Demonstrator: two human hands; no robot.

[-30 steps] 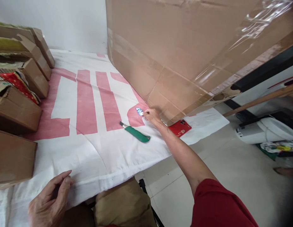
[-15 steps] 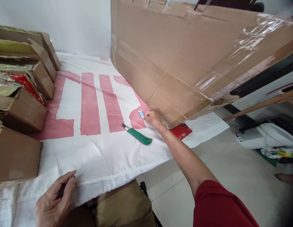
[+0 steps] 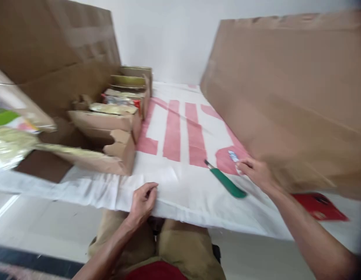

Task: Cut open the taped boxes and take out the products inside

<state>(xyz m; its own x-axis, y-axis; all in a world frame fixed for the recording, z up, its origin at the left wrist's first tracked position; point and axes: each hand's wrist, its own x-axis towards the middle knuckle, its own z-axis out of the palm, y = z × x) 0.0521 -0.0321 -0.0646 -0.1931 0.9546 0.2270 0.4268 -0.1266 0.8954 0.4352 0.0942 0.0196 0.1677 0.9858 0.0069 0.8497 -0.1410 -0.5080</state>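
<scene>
Sticker [image 3: 233, 156] lies just beyond right hand's [image 3: 256, 174] loosely curled, empty fingers [image 3: 243, 166].

Both forearms were bare from wrist to elbow, with no watch, ring or glove on the left hand [image 3: 142, 202] or the right hand [image 3: 254, 173]. Khaki trousers covered the knees, and a red garment (blurred) showed below them.

The knife [image 3: 225, 182] lies on the cloth [image 3: 180, 194] between the hands, nearer the right hand [image 3: 256, 174]. A sticker [image 3: 233, 156] sits just beyond that hand, a phone [image 3: 320, 205] to its right. Boxes [image 3: 110, 128] stand beyond the left hand [image 3: 143, 202].
</scene>
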